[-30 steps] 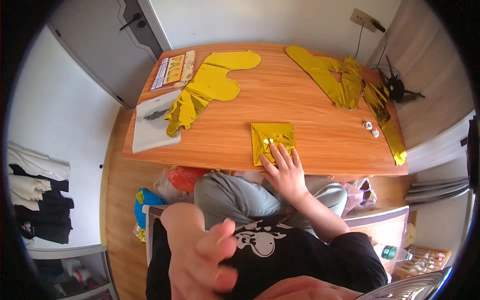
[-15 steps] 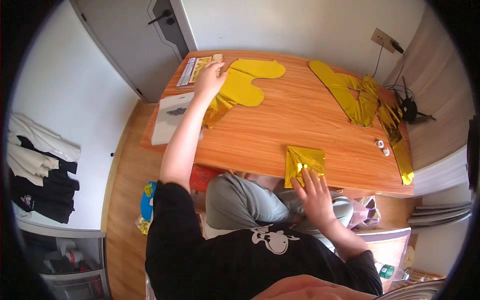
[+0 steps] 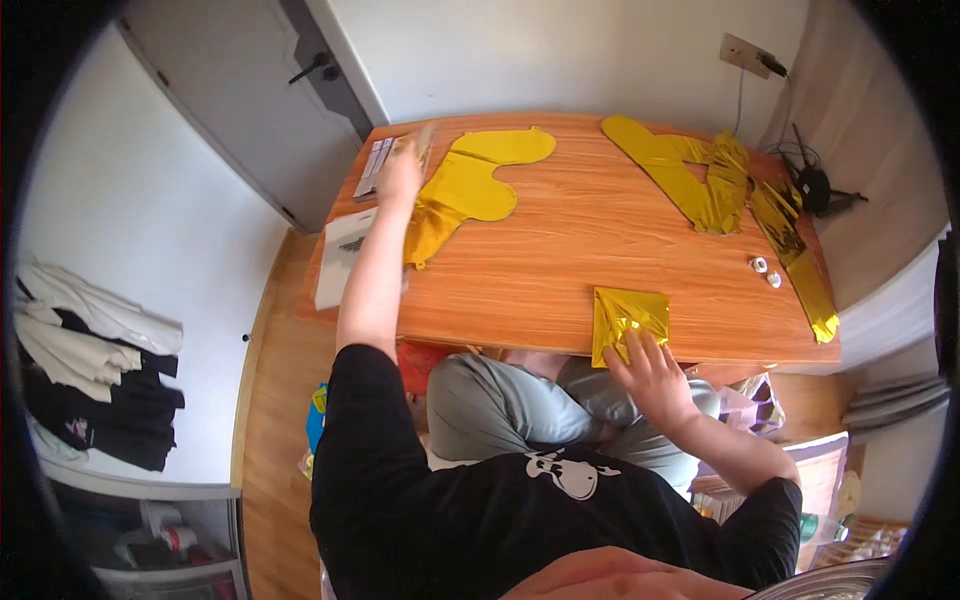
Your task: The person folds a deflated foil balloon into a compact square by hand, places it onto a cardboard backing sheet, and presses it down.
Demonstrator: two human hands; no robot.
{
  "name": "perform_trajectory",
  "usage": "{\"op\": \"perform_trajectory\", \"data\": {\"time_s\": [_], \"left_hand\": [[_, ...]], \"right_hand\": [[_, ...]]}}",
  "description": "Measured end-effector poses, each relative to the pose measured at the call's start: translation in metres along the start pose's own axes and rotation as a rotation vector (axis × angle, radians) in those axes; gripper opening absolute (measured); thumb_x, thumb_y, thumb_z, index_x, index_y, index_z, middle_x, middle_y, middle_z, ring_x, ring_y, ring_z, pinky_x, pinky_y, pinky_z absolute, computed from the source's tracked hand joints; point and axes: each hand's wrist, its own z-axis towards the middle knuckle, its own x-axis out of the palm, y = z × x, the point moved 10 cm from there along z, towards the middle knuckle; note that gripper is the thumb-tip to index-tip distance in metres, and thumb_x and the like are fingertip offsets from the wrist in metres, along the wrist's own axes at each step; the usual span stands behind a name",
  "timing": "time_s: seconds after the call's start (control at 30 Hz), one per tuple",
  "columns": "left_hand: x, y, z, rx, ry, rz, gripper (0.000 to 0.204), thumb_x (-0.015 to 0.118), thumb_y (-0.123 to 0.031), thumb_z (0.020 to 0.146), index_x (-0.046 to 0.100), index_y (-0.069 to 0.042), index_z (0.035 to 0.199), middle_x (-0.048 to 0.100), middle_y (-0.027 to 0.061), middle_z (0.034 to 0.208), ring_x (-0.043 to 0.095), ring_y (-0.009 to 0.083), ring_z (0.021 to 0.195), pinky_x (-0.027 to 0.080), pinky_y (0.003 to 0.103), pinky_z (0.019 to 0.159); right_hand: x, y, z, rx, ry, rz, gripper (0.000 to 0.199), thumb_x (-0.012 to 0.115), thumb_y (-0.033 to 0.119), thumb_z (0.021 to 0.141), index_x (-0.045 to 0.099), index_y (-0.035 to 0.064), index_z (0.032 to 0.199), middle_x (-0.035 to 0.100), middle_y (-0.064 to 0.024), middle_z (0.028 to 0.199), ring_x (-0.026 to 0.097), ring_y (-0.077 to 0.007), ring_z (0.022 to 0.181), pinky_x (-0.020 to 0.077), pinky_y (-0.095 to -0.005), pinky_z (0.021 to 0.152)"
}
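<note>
At the desk's front edge lies a folded gold foil balloon (image 3: 615,318), flat and shiny. My right hand (image 3: 655,385) rests on its lower right part, fingers stretched out. Far left, my left hand (image 3: 399,178) reaches over a flat printed packet (image 3: 372,168); its fingers are blurred and partly hidden, and a pale tan piece shows beside them. Just right of this hand an unfolded, flat gold foil balloon (image 3: 470,185) with rounded lobes is spread out. A second flat gold foil balloon (image 3: 680,175), partly crumpled, lies at the far right.
A white sheet (image 3: 340,270) lies at the desk's left edge. A narrow gold foil strip (image 3: 800,265) runs down the right edge, near two small white pieces (image 3: 767,272). A black router (image 3: 815,185) with cables stands at the back right, by the wall.
My left hand has shifted over the printed packet, its fingers now blurred there. My right hand stays on the folded foil. The whole view has swung slightly.
</note>
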Motion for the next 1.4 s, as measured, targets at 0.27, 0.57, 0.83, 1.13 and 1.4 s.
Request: {"op": "perform_trajectory", "data": {"time_s": [0.27, 0.57, 0.83, 1.13, 1.4], "left_hand": [[-0.083, -0.091, -0.057, -0.589, -0.062, -1.156, 0.032, 0.058, -0.017, 0.107, 0.066, -0.006, 0.136, 0.068, 0.0071, 0.136, 0.068, 0.0141, 0.112, 0.055, 0.027, 0.078], [-0.047, -0.28, -0.185, -0.168, 0.435, -0.522, 0.027, 0.063, -0.017, 0.099, 0.076, -0.007, 0.121, 0.076, 0.0194, 0.111, 0.075, 0.0285, 0.1, 0.059, 0.041, 0.079], [-0.071, -0.373, -0.207, 0.225, 0.595, 0.194, 0.032, 0.059, -0.028, 0.1, 0.076, -0.004, 0.11, 0.068, 0.0178, 0.132, 0.063, 0.0337, 0.127, 0.045, 0.049, 0.112], [0.009, -0.623, -0.116, 0.639, 0.488, -0.696, 0.039, 0.073, -0.03, 0.094, 0.073, -0.006, 0.124, 0.07, 0.0131, 0.13, 0.068, 0.0317, 0.118, 0.054, 0.042, 0.102], [0.08, -0.64, -0.126, 0.507, 0.828, -0.8, 0.023, 0.074, -0.029, 0.094, 0.08, -0.011, 0.106, 0.075, 0.0121, 0.106, 0.07, 0.0275, 0.103, 0.055, 0.038, 0.092]], "right_hand": [[-0.025, -0.037, -0.025, 0.175, 0.135, 0.274, 0.057, 0.061, 0.011, 0.086, 0.055, 0.0156, 0.143, 0.06, -0.016, 0.137, 0.062, -0.0311, 0.125, 0.0604, -0.0348, 0.09], [-0.028, -0.142, -0.158, 0.753, -0.474, 1.433, 0.056, 0.049, -0.016, 0.092, 0.055, 0.0023, 0.145, 0.068, -0.0135, 0.134, 0.065, -0.0241, 0.124, 0.0513, -0.033, 0.101], [0.062, -0.161, -0.266, 1.1, -0.921, 2.394, 0.064, 0.05, -0.016, 0.086, 0.047, -0.0014, 0.149, 0.061, -0.0173, 0.142, 0.062, -0.0303, 0.128, 0.0461, -0.0398, 0.114], [0.075, -0.155, -0.295, 1.133, -1.04, 2.499, 0.066, 0.051, -0.014, 0.088, 0.042, -0.0003, 0.152, 0.058, -0.0201, 0.143, 0.063, -0.0307, 0.128, 0.0477, -0.0412, 0.114], [0.069, -0.132, -0.295, 1.211, -1.031, 2.489, 0.065, 0.047, -0.015, 0.088, 0.043, -0.0002, 0.151, 0.058, -0.0209, 0.142, 0.064, -0.0311, 0.125, 0.0502, -0.0412, 0.111]]}}
